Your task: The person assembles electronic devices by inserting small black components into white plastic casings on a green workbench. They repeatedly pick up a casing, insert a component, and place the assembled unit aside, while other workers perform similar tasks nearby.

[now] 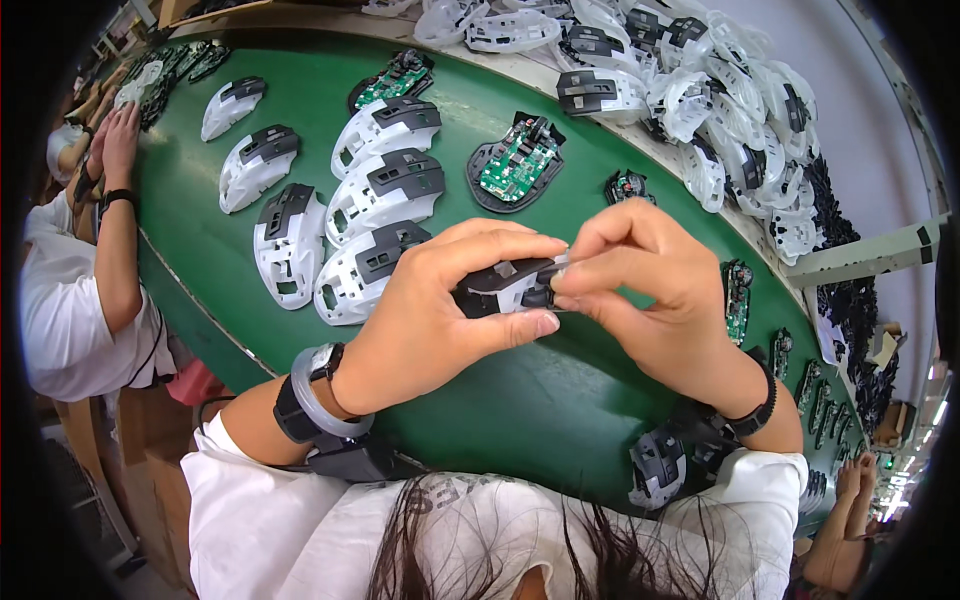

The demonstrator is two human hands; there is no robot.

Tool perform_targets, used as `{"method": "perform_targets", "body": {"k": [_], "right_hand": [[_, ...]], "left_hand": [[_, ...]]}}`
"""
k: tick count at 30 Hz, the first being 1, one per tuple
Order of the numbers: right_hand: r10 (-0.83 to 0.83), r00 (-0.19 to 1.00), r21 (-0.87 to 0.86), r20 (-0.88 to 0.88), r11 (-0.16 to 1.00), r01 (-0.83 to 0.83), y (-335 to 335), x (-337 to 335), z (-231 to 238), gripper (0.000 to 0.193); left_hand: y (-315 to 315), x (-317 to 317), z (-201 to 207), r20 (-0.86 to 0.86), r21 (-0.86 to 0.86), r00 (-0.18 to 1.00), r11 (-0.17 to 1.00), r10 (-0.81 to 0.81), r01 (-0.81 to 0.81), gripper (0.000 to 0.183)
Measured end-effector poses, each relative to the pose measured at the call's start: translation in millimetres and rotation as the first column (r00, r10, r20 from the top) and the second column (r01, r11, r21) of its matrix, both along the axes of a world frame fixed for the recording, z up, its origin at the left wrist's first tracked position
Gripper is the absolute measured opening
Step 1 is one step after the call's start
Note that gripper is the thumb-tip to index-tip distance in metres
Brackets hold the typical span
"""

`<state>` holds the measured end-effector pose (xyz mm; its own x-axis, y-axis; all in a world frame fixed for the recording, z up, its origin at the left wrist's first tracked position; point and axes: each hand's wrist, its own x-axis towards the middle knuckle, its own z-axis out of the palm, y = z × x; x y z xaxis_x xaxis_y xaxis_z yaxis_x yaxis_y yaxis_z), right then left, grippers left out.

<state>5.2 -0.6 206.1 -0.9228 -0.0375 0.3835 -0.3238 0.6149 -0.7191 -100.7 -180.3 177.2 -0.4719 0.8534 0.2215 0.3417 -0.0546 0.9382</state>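
Above the green bench (470, 400), my left hand (420, 290) grips a white and black computer mouse shell (512, 296), thumb below and fingers over the top. The fingertips of my right hand (660, 295) pinch a small black piece (541, 288) at the shell's right end. Whether that piece is seated in the shell or only touching it, I cannot tell. Left of my hands, several similar shells (385, 190) lie in rows. Just beyond them sits a black mouse base (489, 190) carrying a green circuit board (516, 170).
A big heap of shells (720, 95) fills the far right ledge. Several circuit boards (738, 300) line the bench's right side. One shell (657, 468) lies near my right forearm. At the left edge a co-worker's arm (118, 230) rests on the bench; another person's hands (855, 490) show at far right.
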Motion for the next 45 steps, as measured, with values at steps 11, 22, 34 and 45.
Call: {"method": "perform_targets", "body": {"k": [11, 22, 34, 45], "right_hand": [[0.189, 0.890, -0.451, 0.415, 0.892, 0.021, -5.3, 5.2, 4.4, 0.058], [-0.073, 0.939, 0.429, 0.336, 0.899, -0.083, 6.6, 69.8, -3.3, 0.054], [-0.310, 0.944, 0.843, -0.108, 0.475, 0.253, 133.6, -133.3, -46.9, 0.058], [-0.695, 0.562, 0.519, -0.448, 0.310, 0.796, 199.4, -147.6, -8.7, 0.059]], "left_hand": [[-1.5, 12.4, 14.8, 0.507, 0.061, 0.861, 0.996, 0.030, -0.071, 0.065], [-1.9, -71.1, 37.0, -0.563, -0.267, 0.811, 0.964, -0.159, 0.004, 0.049], [-48.6, -106.7, 3.1, -0.863, -0.273, 0.501, 0.780, 0.061, -0.564, 0.039], [-53.0, -45.3, 40.5, -0.727, -0.036, 0.656, 0.944, 0.200, -0.327, 0.050]]}}
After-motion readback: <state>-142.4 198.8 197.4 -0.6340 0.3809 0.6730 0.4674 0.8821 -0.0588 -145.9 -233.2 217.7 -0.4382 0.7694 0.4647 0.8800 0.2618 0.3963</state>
